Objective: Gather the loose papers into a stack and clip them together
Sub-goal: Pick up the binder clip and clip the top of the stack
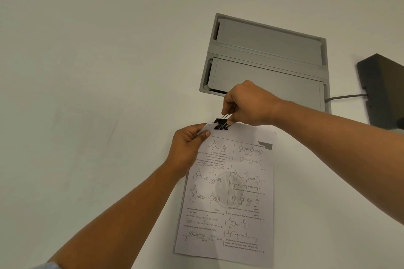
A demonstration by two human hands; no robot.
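Note:
A stack of printed papers (231, 192) with chemistry diagrams lies on the white table, its far edge pointing away from me. My left hand (188, 148) pinches the stack's far left corner between thumb and fingers. A black binder clip (221, 125) sits on the far edge of the stack. My right hand (247, 102) squeezes the clip's silver wire handles from above. Whether the clip's jaws are closed on the paper I cannot tell.
A grey cable box (266, 61) with two flap lids is set into the table just beyond the papers. A dark device (382, 89) with a grey cable (345, 96) stands at the right edge. The white table (98, 72) stretches to the left.

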